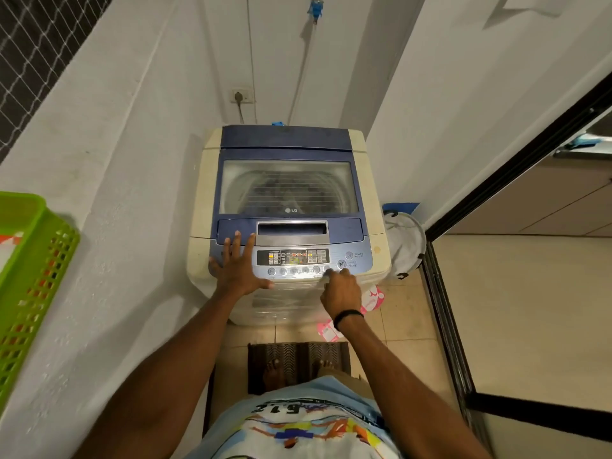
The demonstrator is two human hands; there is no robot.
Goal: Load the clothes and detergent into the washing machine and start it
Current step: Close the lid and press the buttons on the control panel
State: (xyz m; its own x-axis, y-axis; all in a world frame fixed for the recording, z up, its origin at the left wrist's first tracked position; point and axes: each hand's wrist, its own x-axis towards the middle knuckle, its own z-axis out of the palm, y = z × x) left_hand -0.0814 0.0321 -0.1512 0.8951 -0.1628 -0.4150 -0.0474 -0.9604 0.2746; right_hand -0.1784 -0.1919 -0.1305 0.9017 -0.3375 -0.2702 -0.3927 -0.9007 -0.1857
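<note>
A top-loading washing machine (367,180) stands against the back wall, cream with a blue lid (288,140) that is down. Dark clothes show dimly through the lid's window (287,187). The control panel (293,257) at the front is lit, with a row of round buttons under the display. My left hand (236,266) lies flat with spread fingers on the machine's front left corner, beside the panel. My right hand (341,288) has its fingers curled, and one fingertip touches a round button near the panel's right end, just left of the start/pause button (342,264).
A green plastic basket (29,276) sits on the ledge at the left. A white laundry bag (405,241) stands right of the machine. Pink packets (372,301) lie on the tiled floor. A dark mat (298,357) is under my feet. A sliding door frame (443,309) borders the right.
</note>
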